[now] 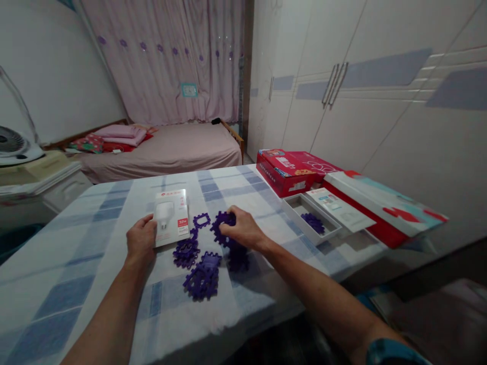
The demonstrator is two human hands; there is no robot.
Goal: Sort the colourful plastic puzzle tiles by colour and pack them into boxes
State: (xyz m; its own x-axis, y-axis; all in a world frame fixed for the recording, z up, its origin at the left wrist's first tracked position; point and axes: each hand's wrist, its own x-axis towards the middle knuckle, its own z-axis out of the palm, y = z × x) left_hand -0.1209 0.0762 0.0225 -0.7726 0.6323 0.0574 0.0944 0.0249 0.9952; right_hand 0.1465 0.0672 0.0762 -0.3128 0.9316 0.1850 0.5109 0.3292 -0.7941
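My left hand [141,237] grips the left edge of a white light bulb box [171,219], which stands upright on the table. My right hand [243,228] is closed on a purple notched plastic piece [219,228], held above the cloth with its thumb and fingers. Below that hand lies a dark pile of purple pieces [239,259]. More purple toothed pieces [202,279] are heaped nearer me, and another heap [186,252] rests against the foot of the box. One frame-shaped piece [202,220] lies alone between box and right hand.
An open white tray [304,223] on the right holds several purple pieces [313,222]. A white printed lid [340,209] leans beside it. Red boxes [287,172] and a white-and-red box [384,205] stand behind. A checked cloth [102,243] covers the table. A bed [182,144] is beyond.
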